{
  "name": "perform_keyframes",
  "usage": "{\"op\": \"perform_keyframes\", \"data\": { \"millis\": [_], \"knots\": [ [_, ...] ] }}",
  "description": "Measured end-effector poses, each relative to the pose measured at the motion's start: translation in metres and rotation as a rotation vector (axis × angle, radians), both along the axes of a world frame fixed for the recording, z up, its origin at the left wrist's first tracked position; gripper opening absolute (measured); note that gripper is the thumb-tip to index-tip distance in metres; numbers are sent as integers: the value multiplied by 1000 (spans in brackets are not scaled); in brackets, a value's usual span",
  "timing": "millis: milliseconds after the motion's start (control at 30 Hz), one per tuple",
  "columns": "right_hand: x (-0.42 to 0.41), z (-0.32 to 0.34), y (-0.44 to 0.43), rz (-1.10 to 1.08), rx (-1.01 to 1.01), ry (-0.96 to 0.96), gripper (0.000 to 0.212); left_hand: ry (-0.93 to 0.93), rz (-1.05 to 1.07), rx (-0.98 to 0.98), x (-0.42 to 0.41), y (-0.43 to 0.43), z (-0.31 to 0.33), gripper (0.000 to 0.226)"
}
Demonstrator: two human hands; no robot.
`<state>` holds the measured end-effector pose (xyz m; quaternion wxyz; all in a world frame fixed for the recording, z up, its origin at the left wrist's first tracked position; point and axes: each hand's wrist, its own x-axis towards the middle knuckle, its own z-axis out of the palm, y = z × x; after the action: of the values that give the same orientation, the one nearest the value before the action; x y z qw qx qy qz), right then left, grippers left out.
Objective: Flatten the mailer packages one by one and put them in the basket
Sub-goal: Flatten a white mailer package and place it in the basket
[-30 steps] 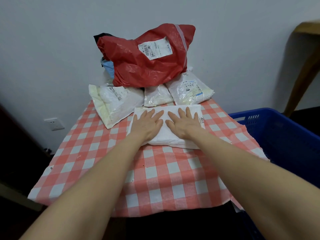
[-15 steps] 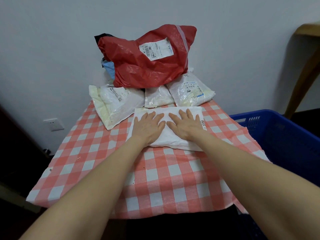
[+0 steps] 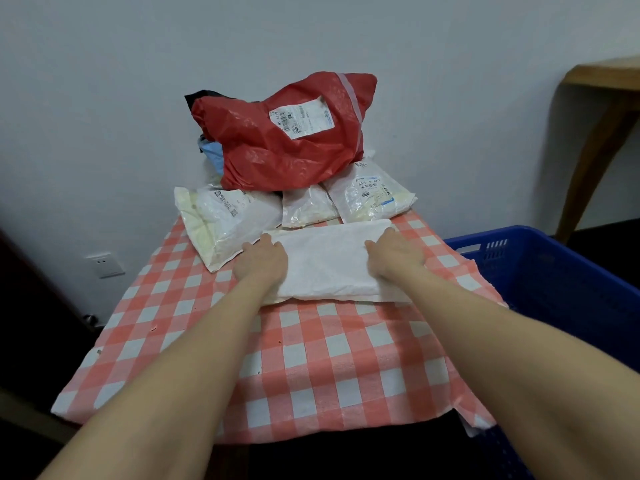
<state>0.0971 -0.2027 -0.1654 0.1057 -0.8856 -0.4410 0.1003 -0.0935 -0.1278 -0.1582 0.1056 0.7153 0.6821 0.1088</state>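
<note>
We've got the white mailer (image 3: 325, 268) flat on the checked counter (image 3: 311, 368) just in front of the red mailer (image 3: 287, 133), w/ our left hand (image 3: 261, 263) & right hand (image 3: 394, 256) gripping its ends, thumbs on top, & the blue basket (image 3: 554, 271) off to the right of the red mailer.

Rear blocked by mailer pile (image 3: 287, 143); front tablecloth (image 3: 329, 358) free; basket (image 3: 571, 292) open R.

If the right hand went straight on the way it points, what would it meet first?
Probably the labelled white mailer just beyond the right hand, though depth is unclear.
</note>
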Motion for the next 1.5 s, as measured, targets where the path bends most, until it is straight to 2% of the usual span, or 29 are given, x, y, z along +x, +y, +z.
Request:
{"op": "perform_keyframes", "data": {
  "millis": [133,300,400,500,633,800,967,1500],
  "knots": [
    [5,-5,11,-12,126,41,50,-66,10,119,2,0,0,39],
    [10,-8,19,34,164,13,51,-79,13,97,0,-2,-9,40],
    [10,-2,18,38,97,-94,53,100,-32,90,0,0,-4,43],
    [10,8,23,90,116,-293,53,221,-129,212,2,11,4,44],
    [-9,13,43,336,190,-180,55,138,-309,180,19,20,4,49],
    [-26,-3,55,495,-7,-135,55,143,-337,-16,31,20,-7,50],
    [-20,-15,56,469,-104,-101,57,174,-325,-46,34,19,-18,51],
    [-21,-15,56,445,-74,-39,57,176,-329,-77,34,20,-17,51]
  ]
}}
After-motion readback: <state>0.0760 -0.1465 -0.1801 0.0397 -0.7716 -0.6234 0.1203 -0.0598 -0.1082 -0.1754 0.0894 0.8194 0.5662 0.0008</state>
